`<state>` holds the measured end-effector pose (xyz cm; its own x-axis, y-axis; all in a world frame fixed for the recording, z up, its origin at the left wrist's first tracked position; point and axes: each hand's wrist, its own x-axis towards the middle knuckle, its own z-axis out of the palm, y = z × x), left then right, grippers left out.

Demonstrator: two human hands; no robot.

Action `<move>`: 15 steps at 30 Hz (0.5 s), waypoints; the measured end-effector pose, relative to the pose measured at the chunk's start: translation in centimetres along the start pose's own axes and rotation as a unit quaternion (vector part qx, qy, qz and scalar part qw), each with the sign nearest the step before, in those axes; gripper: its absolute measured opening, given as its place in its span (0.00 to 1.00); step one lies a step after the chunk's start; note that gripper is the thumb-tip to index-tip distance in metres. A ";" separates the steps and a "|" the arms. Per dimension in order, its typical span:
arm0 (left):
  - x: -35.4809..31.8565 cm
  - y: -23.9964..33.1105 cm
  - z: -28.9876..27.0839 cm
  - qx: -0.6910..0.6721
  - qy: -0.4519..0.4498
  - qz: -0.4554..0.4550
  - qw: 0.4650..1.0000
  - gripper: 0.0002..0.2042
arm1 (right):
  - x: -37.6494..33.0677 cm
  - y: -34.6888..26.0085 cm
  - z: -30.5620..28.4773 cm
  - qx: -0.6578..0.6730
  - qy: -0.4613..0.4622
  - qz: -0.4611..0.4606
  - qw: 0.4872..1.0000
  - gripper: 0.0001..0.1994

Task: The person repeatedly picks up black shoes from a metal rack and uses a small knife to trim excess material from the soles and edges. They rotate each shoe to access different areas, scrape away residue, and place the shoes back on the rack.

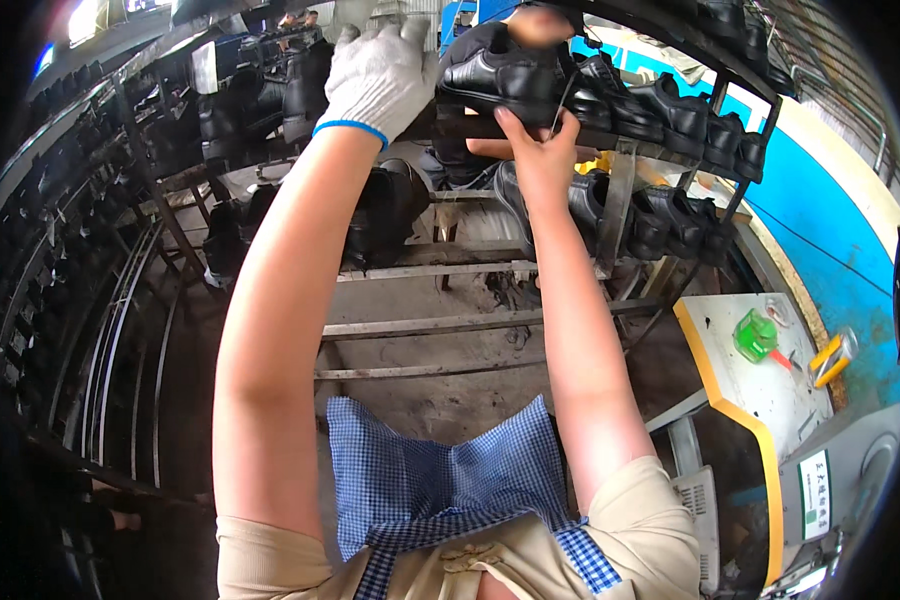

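Note:
Above the rack's upper shelf, my right hand (545, 160), bare, has its thumb and a finger at the lower edge of a black leather shoe (505, 75) and grips it there. A thin dark strip runs beside that shoe's end, close to my fingers. My left hand (382, 85) wears a white knitted glove with a blue cuff and reaches just left of the shoe. Its fingers bend away over the shelf; whatever they close on is hidden. More black shoes (385, 215) stand on the shelf below my wrists.
Shoe racks with several black shoes (680, 115) extend to both sides. Bare metal rails (430, 325) cross lower down. At right, a white table (725, 345) with yellow edging carries a green container (755, 335) and a yellow cylinder (833, 358). Another person (535, 25) is behind the rack.

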<state>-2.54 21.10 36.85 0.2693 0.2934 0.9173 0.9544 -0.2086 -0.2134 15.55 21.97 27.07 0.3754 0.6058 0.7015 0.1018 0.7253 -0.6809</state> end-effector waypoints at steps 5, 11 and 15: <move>-3.0 1.7 -2.5 -0.177 -0.015 0.031 0.984 0.16 | -6.0 4.1 -3.8 0.164 -0.102 0.165 0.967 0.14; -15.3 10.0 -6.7 -0.319 -0.041 0.090 0.943 0.18 | -17.9 4.4 -4.9 0.439 -0.138 0.526 0.715 0.35; -22.9 10.6 -8.3 -0.496 -0.085 0.069 0.861 0.20 | -25.2 10.3 -9.1 0.579 -0.192 0.460 0.645 0.35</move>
<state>0.36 4.39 16.33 0.4670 0.3163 0.8258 0.3551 -0.9223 0.1525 15.45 11.19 0.45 -0.4924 0.8292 0.2645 -0.8413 -0.3756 -0.3887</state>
